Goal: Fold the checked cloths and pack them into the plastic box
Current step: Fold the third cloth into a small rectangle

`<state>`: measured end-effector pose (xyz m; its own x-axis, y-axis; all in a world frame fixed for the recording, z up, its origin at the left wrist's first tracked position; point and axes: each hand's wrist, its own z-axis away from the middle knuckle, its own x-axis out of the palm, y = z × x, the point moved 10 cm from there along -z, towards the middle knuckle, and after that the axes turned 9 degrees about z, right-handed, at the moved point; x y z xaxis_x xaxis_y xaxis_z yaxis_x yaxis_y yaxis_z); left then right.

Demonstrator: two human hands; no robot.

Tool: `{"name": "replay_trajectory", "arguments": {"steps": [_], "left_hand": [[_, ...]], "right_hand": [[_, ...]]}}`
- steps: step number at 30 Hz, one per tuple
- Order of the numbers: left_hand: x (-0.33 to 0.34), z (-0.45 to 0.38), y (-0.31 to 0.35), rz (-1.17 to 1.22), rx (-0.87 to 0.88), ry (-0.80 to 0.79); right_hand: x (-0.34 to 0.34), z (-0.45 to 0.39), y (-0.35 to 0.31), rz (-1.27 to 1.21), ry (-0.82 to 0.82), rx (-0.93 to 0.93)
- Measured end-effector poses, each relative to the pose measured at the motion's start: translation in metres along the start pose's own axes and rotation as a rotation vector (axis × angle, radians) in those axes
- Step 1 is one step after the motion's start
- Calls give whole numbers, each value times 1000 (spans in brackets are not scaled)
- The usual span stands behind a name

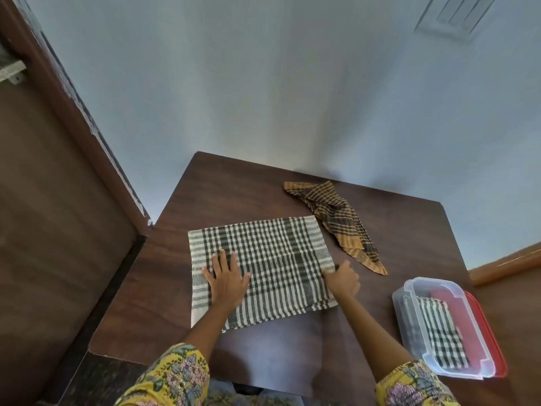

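the green-and-white checked cloth (260, 268) lies flat on the middle of the desk (205, 186). the left hand (227, 281) presses on the cloth's left part, fingers spread. the right hand (342, 278) pinches its right edge. beyond the cloth's far right corner lies a crumpled orange checked cloth (339, 221). right of the cloth stands the plastic box (409, 315), holding a folded checked cloth (442, 335).
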<state>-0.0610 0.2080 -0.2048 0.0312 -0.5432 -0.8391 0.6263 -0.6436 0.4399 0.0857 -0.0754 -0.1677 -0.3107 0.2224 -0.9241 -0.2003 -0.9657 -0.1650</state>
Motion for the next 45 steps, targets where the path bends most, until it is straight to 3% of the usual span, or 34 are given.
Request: {"name": "replay_trajectory", "arguments": {"steps": [8,14,16,19,22,26,30,37,45], "left_hand": [[-6,-20,-10,-87,53,-179],[-23,1,0,-107,25,19],[-21,13,6,-135,57,83],[-28,30,7,-138,99,198],[-37,42,-17,-165,-55,236],[-51,66,-67,-34,-427,306],[-44,86,-88,195,-628,279],[-34,101,-81,345,-720,213],[-53,109,-81,350,-713,296]], "right_hand": [[-13,2,-6,-347,49,-217],[-32,20,-15,-140,231,-352],[-25,23,-19,-209,173,-380],[-1,21,-6,-361,4,-251],[26,19,16,-274,-100,-141],[20,22,24,-325,-29,-132],[13,26,28,-412,15,-131],[9,25,34,-414,-12,-125],[3,25,45,-522,-25,-108]]}}
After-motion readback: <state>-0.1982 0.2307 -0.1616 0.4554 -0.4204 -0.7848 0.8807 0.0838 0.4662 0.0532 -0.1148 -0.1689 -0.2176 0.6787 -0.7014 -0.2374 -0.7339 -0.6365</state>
